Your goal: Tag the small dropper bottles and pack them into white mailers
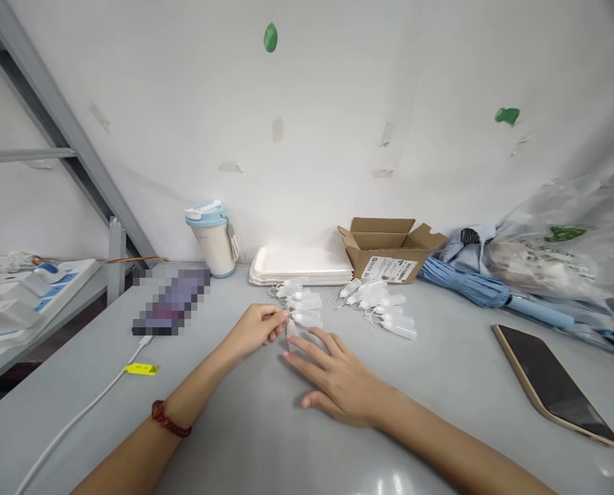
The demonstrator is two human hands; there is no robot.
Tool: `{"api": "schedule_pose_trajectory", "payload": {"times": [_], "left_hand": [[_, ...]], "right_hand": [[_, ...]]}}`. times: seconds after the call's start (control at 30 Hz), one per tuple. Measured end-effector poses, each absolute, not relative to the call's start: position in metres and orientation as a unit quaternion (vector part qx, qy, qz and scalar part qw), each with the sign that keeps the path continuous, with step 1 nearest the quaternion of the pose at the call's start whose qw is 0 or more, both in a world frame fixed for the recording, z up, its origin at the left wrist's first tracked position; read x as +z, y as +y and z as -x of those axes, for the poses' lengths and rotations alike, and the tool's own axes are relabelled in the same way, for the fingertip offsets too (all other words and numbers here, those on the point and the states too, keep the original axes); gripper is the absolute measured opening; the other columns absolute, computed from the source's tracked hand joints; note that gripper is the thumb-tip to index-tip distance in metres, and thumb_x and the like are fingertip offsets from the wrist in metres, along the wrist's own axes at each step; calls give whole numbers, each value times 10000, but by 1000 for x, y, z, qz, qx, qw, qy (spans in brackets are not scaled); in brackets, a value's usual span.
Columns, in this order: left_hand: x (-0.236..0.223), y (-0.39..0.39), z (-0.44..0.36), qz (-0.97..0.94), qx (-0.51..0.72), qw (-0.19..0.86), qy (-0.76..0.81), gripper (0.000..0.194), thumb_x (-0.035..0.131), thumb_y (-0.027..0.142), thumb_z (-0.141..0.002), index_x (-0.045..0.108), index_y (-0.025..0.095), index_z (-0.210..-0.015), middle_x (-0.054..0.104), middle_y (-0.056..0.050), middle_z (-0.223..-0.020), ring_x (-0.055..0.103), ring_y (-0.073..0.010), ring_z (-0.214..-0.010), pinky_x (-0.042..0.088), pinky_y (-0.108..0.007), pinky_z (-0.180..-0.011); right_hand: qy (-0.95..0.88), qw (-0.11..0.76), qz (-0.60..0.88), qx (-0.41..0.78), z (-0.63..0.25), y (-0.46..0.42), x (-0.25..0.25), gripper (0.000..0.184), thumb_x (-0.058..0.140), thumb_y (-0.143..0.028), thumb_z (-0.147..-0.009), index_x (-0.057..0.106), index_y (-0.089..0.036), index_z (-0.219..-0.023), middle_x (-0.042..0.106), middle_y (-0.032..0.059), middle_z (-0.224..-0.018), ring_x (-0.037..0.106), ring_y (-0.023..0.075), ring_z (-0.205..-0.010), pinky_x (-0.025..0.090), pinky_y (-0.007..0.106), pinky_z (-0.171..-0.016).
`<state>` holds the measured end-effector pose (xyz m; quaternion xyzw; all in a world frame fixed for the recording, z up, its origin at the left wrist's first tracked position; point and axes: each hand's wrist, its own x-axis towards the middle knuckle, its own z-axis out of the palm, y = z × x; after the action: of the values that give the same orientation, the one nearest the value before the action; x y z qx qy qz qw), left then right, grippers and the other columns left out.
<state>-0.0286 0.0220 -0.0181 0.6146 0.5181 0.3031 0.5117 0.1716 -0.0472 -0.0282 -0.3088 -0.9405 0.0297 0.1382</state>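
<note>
Small translucent white pieces with thin white cords, shaped like tiny bottles or tags, lie in two groups on the grey table. My left hand [258, 328] is closed in a pinch at the corded end of one piece [292, 330] in the nearer group [305, 300]. Just right of it, my right hand [337, 378] is open, palm down, with fingers spread and fingertips close to that same piece. Whether they touch it I cannot tell. Farther right is the second group [381, 306], apart from both hands.
Behind the pieces lie a stack of white flat trays [307, 265] and an open cardboard box [389, 258]. A lidded cup [214, 240] and a blurred-out device on a cable [175, 302] are left. Right are a folded blue umbrella [472, 285], plastic bag [559, 247] and phone [554, 385].
</note>
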Motion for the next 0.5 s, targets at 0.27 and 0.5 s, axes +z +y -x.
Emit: {"api": "schedule_pose_trajectory", "payload": {"times": [0.27,0.5], "left_hand": [[-17,22,29,-603,326,489,539,319,529,425,-724,588,116,-674,497,25,-540,452,-77,-436,331,-190,-407],[-19,21,27,-611,337,460,549,304,522,423,-724,570,137,-632,507,30,-521,455,-91,-432,346,-212,-442]], "right_hand": [[-932,138,331,53,-171,-47,-29,619,356,-546,-885,384,-134,-1347,466,124,-1335,338,315,-1228,372,476,-952],[-927,158,336,51,-181,-43,-26,502,387,-486,-899,466,-155,-1268,510,127,-1278,322,300,-1260,373,468,-969]]}}
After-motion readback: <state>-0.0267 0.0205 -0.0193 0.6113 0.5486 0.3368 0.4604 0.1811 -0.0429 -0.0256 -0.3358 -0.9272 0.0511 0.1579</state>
